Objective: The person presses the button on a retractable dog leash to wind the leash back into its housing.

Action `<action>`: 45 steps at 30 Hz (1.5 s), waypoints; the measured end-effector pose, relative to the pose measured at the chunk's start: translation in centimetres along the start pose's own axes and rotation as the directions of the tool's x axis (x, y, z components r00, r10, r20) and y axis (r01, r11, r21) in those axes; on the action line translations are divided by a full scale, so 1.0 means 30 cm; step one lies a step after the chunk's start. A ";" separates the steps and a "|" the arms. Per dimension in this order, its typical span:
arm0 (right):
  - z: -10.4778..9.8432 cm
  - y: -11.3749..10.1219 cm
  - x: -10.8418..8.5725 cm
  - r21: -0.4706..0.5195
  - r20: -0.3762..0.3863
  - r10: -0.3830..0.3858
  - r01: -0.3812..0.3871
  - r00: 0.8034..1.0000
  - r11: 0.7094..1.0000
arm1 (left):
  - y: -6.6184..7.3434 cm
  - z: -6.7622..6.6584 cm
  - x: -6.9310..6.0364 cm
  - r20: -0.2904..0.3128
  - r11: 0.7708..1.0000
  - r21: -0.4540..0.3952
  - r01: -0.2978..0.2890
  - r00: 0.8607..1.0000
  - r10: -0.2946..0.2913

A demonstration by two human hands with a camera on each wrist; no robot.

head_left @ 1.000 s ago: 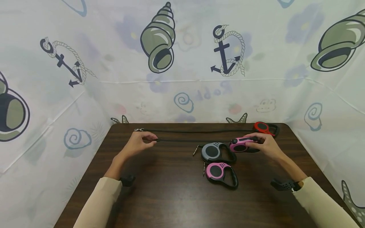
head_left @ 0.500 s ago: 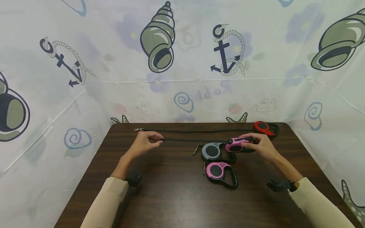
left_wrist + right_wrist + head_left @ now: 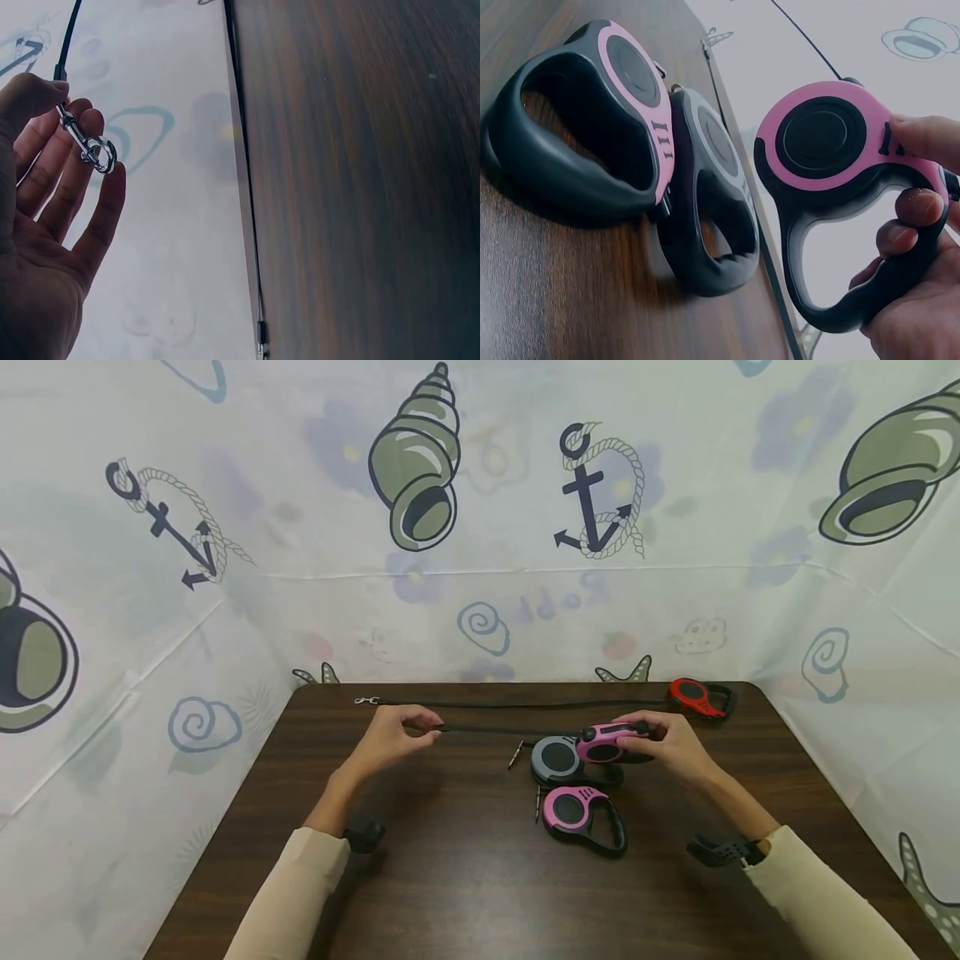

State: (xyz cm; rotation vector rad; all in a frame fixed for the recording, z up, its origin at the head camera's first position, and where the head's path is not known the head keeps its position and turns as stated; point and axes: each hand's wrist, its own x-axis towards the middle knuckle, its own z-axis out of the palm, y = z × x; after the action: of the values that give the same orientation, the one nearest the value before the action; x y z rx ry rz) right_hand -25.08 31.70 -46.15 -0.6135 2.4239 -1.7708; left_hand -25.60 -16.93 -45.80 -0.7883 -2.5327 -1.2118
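My right hand grips a pink and black retractable leash by its handle. In the right wrist view the fingers curl through the handle's loop and the thumb lies on the pink casing. The black cord runs taut to the left. My left hand pinches its far end between thumb and fingers. From that pinch, in the left wrist view, a silver clip hangs against the other fingers. A grey retractable leash lies on the table just below the held one, with a second pink leash in front of it.
Along the table's back edge lies a red retractable leash, its black cord drawn out straight to a silver clip at left. Patterned cloth rises behind and beside the dark wooden table.
My left hand has moved right and my right hand left, the held pink leash coming with it over the grey one's handle. The cord between my hands is shorter.
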 end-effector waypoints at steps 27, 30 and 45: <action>0.125 -0.019 0.031 0.039 0.021 -0.026 0.025 0.999 0.999 | 0.058 0.100 0.021 -0.019 0.994 -0.111 0.004 1.000 -0.006; 0.139 -0.021 0.039 0.047 0.027 -0.050 0.049 0.998 0.998 | 0.068 0.109 0.022 -0.020 0.994 -0.108 -0.001 1.000 -0.001; 0.247 -0.049 0.077 0.066 0.042 -0.102 0.099 0.994 0.993 | 0.088 0.173 0.027 -0.019 0.987 -0.155 -0.045 0.999 0.043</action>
State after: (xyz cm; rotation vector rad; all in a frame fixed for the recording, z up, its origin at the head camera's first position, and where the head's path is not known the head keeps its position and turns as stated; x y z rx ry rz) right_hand -24.62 23.86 -46.85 -0.7738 2.3356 -1.8420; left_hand -24.64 -11.26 -47.02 -0.8612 -2.4177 -1.4084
